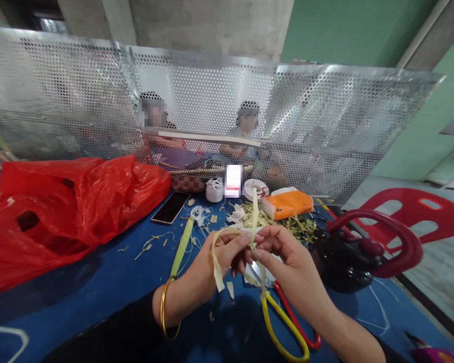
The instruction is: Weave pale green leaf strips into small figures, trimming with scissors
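Note:
My left hand (225, 252) and my right hand (282, 259) meet above the blue table, fingertips pinched together. Between them they grip pale yellow leaf strips (254, 217). One strip stands up from the fingertips, and another loops over my left hand with its end (218, 277) hanging down. The exact crossing of the strips is partly hidden by my fingers. Scissors (285, 322) with one yellow and one red handle lie under my hands, their blades partly covered. A wider green leaf strip (181, 249) rests left of my left wrist.
Dried plant pieces (298, 229), an orange packet (289, 203), white string (200, 216) and a phone (171, 207) lie beyond my hands. A red plastic bag (79, 201) spreads at left; a dark kettle (344, 262) stands at right. Behind a perforated metal screen (212, 80) sit two people.

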The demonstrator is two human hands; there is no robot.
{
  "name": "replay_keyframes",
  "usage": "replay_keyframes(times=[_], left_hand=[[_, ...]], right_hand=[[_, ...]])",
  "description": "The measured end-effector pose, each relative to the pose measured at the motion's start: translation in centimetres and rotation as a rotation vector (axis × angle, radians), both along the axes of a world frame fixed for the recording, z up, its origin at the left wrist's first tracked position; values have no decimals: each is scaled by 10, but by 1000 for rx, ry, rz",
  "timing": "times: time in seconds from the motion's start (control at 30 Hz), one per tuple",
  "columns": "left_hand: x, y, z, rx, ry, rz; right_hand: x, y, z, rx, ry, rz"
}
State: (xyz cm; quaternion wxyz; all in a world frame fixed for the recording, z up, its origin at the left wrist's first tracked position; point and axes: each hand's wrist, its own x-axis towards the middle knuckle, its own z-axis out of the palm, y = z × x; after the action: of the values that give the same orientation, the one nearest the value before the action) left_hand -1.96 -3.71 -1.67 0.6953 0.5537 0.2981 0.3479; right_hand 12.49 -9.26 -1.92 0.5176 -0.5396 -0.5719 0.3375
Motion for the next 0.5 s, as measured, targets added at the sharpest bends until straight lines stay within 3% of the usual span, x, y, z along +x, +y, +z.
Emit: replay_keyframes(times=[0.27, 0.5], left_hand=[[-2, 2, -8, 74, 53, 58], [1, 1, -5, 12, -18, 71]], right_hand=[[2, -2, -4, 80, -146, -58], [3, 0, -2, 24, -117, -20]])
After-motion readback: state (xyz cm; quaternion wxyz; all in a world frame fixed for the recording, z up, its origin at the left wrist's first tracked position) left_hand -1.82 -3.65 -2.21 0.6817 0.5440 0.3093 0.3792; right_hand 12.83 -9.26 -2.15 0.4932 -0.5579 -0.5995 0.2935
